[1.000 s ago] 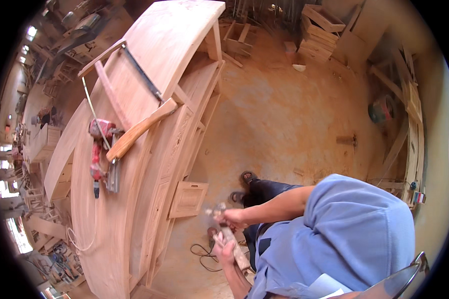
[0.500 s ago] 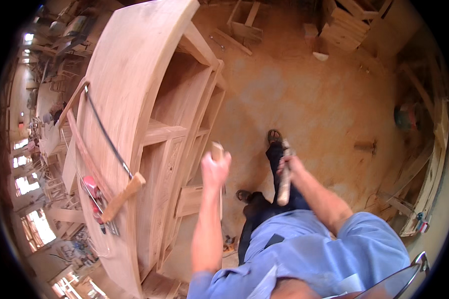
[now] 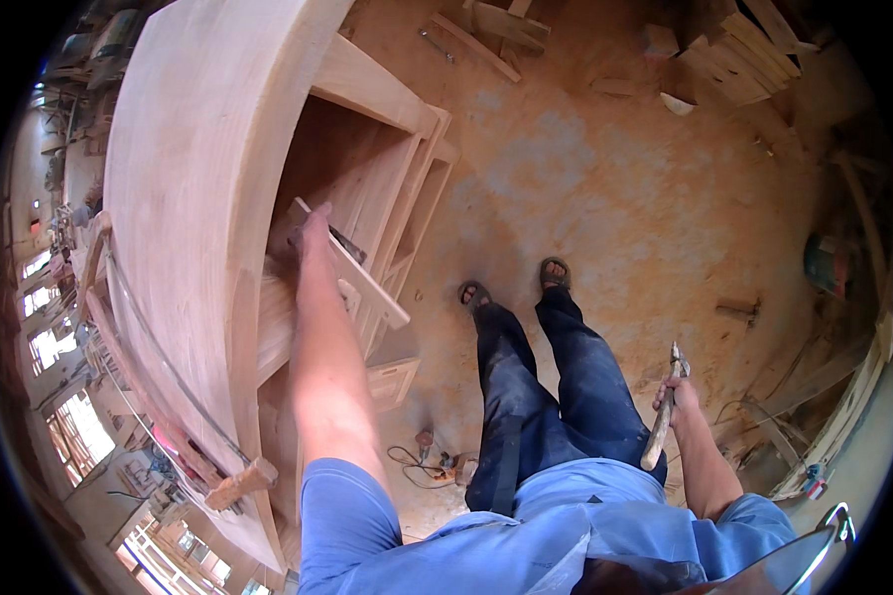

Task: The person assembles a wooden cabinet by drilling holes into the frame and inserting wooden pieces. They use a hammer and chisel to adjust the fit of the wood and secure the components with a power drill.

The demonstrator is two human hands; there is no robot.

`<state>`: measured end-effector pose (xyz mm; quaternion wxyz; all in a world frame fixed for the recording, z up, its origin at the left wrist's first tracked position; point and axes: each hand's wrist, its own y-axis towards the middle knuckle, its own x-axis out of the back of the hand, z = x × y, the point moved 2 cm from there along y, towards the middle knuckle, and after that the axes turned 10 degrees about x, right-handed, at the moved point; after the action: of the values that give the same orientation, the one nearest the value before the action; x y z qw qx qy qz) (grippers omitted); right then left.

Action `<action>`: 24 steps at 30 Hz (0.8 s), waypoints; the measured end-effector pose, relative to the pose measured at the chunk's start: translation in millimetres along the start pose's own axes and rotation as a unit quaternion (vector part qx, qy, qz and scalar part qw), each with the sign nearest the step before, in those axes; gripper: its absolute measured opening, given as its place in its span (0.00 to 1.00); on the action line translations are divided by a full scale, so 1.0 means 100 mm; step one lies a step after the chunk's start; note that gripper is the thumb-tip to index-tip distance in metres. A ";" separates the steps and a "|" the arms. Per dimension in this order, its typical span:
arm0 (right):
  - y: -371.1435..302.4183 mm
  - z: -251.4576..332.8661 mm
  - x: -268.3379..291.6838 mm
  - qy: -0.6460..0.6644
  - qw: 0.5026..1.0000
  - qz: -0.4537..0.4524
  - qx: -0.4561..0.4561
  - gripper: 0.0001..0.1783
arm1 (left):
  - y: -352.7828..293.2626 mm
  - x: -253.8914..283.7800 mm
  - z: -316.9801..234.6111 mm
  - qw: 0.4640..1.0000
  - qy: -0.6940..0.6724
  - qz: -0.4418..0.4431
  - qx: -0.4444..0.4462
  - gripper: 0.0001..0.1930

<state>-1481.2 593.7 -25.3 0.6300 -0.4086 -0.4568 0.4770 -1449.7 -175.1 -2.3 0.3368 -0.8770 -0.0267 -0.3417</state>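
My left hand reaches to the upper opening of a pale wooden cabinet on my left. Its fingers are closed round a narrow flat wooden strip, which slants across the opening. A small dark piece shows beside the strip; I cannot make out its kind. Low on my right, well away from the cabinet, my right hand is wrapped round a hammer. The hammer's wooden handle points down toward my leg, with its metal head above the fist.
A bow saw lies along the cabinet top's near left edge. A corded tool rests on the floor by the cabinet. Wooden pieces lie at the far right, a bucket and leaning timber along the right.
My left hand has moved forward and left with the strip, into the cabinet's opening. My right hand has moved right and down with the hammer. Both feet now stand nearly side by side.
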 end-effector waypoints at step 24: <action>0.18 -1.16 -2.08 -0.292 0.943 0.158 -0.015 0.04 | 2.14 0.28 0.18 0.966 0.139 -0.205 0.080 0.28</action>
<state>-1399.5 385.8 -110.4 0.3794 -0.3276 -0.5571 0.6621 -1358.3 -334.5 -117.4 0.3286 -0.7671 -0.1859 -0.5187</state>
